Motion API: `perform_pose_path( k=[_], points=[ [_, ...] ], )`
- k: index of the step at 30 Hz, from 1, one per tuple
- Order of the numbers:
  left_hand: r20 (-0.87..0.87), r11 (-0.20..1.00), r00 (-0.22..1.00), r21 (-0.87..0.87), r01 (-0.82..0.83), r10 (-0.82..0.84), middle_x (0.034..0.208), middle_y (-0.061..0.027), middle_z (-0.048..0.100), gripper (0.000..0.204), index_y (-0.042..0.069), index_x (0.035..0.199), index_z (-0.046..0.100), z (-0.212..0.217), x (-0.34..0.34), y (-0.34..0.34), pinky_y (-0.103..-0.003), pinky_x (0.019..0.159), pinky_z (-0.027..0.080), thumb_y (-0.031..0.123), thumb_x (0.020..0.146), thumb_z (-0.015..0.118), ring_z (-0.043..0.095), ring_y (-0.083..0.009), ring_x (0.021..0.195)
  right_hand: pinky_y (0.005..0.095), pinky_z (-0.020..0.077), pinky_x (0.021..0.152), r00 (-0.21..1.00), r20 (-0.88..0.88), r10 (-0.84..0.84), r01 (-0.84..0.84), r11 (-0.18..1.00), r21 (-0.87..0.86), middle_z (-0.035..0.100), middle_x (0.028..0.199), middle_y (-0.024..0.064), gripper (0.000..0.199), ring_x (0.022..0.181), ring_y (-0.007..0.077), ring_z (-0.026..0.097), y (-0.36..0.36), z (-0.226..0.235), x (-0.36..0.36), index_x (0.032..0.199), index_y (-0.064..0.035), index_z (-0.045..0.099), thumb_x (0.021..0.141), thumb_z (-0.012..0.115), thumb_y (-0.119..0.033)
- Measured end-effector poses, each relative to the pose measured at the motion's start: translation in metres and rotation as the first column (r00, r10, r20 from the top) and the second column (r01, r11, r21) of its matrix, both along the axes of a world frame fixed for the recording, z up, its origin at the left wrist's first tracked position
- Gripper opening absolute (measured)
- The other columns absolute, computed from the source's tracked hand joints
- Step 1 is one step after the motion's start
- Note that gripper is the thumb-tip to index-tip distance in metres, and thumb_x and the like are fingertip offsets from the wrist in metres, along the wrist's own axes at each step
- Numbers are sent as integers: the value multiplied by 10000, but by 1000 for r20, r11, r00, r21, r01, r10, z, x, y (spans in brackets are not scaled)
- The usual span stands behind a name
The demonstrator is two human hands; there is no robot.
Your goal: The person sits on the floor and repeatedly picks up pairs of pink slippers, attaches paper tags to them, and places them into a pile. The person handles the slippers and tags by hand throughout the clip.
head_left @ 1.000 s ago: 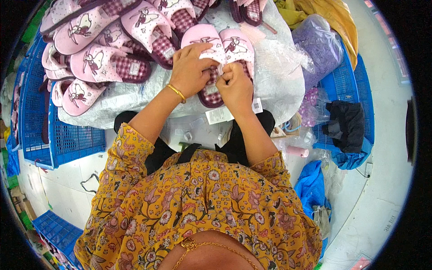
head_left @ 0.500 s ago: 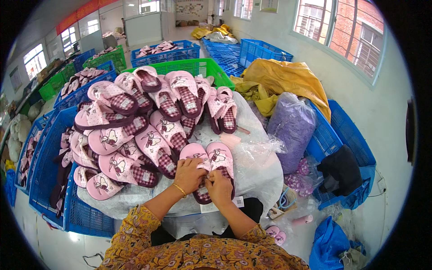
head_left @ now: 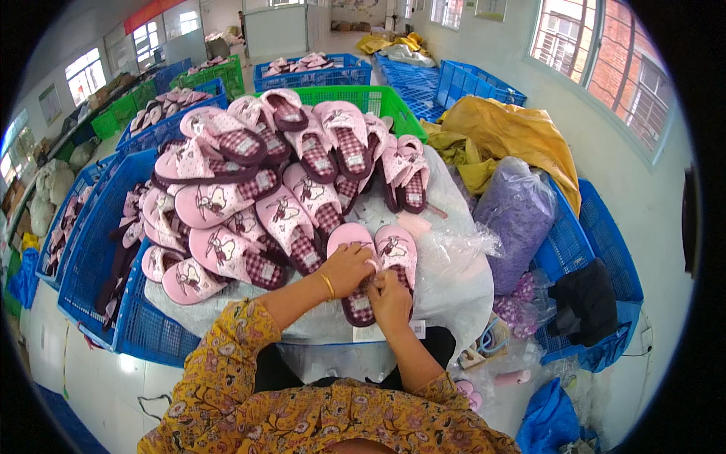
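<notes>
While the left hand (head_left: 349,266) pins the pink slipper pair (head_left: 376,261) flat, the right hand (head_left: 389,299) pinches its heel — both closed on it, seemingly to steady it.

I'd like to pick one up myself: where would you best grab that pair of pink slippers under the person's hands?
Probably by the heel ends, coming from the person's side. The pair of pink slippers lies flat, soles down, toes pointing away toward the slipper pile. The left hand and right hand already rest at that near end.
</notes>
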State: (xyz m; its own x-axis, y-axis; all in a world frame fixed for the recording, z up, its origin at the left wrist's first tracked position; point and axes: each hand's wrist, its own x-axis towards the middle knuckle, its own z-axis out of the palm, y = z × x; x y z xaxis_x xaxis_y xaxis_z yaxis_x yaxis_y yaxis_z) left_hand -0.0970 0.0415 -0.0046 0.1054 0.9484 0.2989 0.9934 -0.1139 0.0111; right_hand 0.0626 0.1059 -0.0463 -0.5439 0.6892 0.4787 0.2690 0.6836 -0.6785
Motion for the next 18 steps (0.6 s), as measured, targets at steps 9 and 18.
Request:
perform_pose_path(
  k=[9,18],
  points=[
    [164,988,979,-68,136,-123,1275,-179,563,182,24,1012,614,-6,-22,1,-411,1023,446,64,847,549,540,-352,1204,448,500,814,987,-40,154,-158,978,-134,553,1103,176,457,927,371,600,7,7,17,1122,-54,590,712,780,-121],
    [433,985,901,169,-45,-33,1154,-122,571,83,42,934,586,-8,-7,-19,-387,849,507,85,867,609,601,-335,1012,313,520,730,988,-132,-77,57,987,-148,634,1009,104,271,814,195,639,-13,16,105,1020,-23,655,790,777,-95]
  ],
)
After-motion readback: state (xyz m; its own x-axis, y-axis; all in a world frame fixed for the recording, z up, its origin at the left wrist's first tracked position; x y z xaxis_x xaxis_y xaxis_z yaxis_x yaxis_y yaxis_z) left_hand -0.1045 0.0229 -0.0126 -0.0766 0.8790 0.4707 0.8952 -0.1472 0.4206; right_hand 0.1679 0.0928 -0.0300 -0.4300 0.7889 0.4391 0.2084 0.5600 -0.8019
